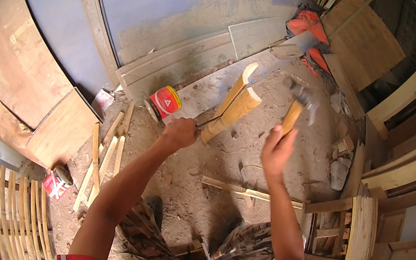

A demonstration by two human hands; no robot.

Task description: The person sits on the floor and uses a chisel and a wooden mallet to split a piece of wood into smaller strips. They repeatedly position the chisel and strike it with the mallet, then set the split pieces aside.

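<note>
My left hand [181,133] is closed round a tool with a thin dark blade [211,122]; its handle is hidden in the fist. The blade reaches into the gap of a pale piece of wood [235,111], which stands tilted and is split into two lengths from its upper end. To the right, my right hand [278,147] grips the wooden handle of a hammer [292,115]. The hammer's head is raised and smeared by motion, apart from the wood.
A red and yellow can [164,102] lies tipped left of the wood. Several wooden strips [103,160] lie on the dusty floor at left, near a slatted wooden rack [15,214]. A thin stick [252,193] lies before my feet. At right stands a small wooden frame [344,233].
</note>
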